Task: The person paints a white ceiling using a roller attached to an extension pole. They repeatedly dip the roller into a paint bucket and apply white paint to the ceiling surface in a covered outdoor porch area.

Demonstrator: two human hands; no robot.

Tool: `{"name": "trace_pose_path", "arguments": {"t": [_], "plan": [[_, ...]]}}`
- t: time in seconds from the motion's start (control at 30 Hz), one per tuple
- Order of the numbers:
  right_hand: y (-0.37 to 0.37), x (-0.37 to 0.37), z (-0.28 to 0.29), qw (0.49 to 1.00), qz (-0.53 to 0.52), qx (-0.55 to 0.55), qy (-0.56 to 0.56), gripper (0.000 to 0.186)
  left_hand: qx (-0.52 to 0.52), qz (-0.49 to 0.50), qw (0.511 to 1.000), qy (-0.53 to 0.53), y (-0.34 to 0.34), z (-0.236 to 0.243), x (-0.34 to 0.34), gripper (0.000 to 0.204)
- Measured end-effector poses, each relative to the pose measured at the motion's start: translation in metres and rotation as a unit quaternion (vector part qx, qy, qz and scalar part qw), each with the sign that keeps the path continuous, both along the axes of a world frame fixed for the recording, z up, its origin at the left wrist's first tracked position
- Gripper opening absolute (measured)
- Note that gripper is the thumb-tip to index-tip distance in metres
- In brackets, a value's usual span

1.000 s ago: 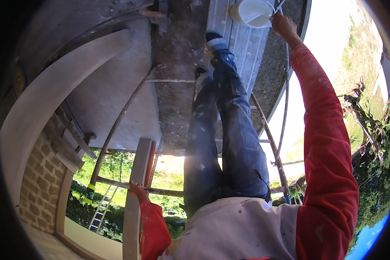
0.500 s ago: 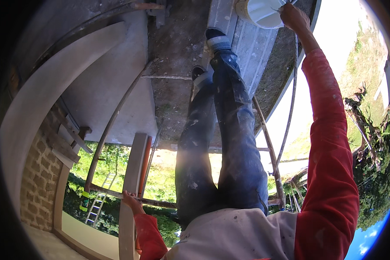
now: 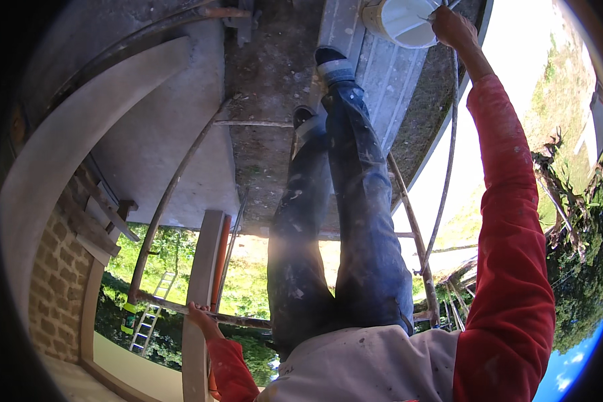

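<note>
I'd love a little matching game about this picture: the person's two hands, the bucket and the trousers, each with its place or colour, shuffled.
Column one:
1. Left hand
2. Right hand
3. Bucket
4. Trousers

Column two:
A. At the picture's upper edge, to the right of the bucket's open top
B. Blue, with pale spots
C. On a bar, by a grey post
D. White

Right pairs: 1-C, 2-A, 3-D, 4-B
</note>
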State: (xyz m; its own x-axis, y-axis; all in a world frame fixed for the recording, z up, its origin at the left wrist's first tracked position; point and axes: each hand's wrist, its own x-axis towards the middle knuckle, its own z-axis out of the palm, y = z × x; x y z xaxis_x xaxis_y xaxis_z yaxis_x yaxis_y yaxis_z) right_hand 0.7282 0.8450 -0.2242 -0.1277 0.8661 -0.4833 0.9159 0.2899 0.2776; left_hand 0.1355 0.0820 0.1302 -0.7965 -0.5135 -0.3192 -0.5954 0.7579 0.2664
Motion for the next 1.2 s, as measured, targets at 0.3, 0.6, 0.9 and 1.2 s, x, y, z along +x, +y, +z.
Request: {"name": "trace_pose_path", "arguments": {"t": [0.3,0.6,0.9,1.2], "plan": [[0.008,0.019,-0.061,0.997,-0.071,-0.002,0.028,0.021,0.025,-0.028,0.999,-0.008,0.013,-0.01,-0.013,0.028],[0.015,-0.005,-0.032,0.999,-0.033,-0.023,0.007,0.021,0.013,-0.029,0.999,-0.016,0.008,-0.005,-0.009,0.026],[0.009,0.017,-0.01,0.997,-0.03,-0.03,0.057,0.033,0.003,-0.018,1.0,-0.013,-0.01,0.0,-0.008,0.023],[0.024,0.011,-0.054,0.996,-0.079,-0.041,-0.01,0.029,0.014,-0.027,0.999,-0.01,0.014,-0.012,-0.012,0.03]]}}
